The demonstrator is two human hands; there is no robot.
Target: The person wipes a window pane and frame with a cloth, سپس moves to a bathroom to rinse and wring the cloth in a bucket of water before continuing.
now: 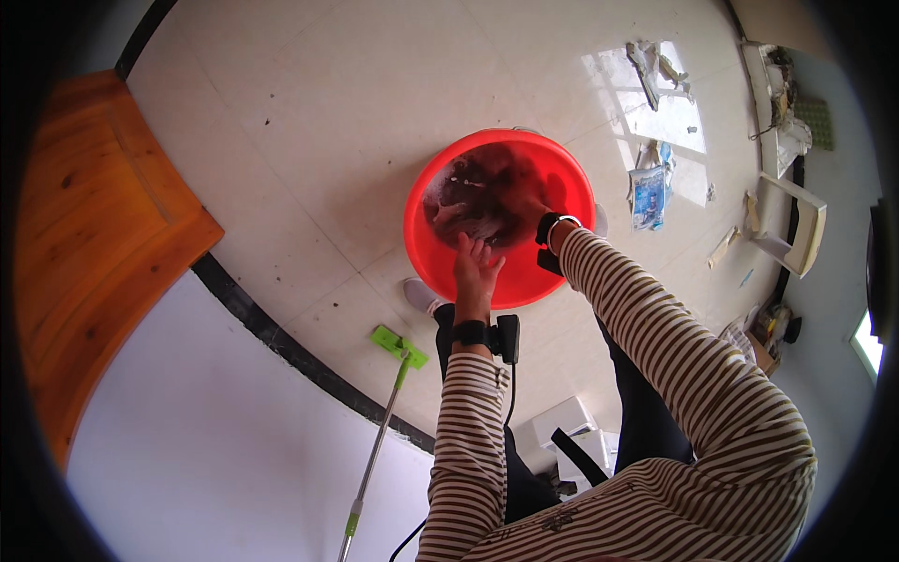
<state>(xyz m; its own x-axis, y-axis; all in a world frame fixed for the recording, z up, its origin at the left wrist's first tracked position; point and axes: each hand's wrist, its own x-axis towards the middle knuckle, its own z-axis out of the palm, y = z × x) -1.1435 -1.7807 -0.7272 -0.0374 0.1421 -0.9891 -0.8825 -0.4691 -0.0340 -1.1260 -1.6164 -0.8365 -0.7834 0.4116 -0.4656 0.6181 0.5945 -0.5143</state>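
A red plastic basin [579, 168] stands on the tiled floor between the person's feet, holding murky water and dark cloth [474, 200]. My left hand [477, 274] is over the basin's near side, palm up, fingers apart and slightly curled, with nothing in it; the fingertips are close to the water. My right hand [528, 200] reaches into the basin from the right; its fingers are blurred and dark against the cloth, so its grip cannot be made out. Both wrists wear black straps with small black devices.
A flat mop with a green head [399, 346] leans at the lower left, near a wooden door [105, 211]. Right of the basin lie a blue printed packet [647, 198] and scraps [650, 74]. A white stool-like piece [801, 225] lies farther right. White boxes [562, 421] are behind the legs.
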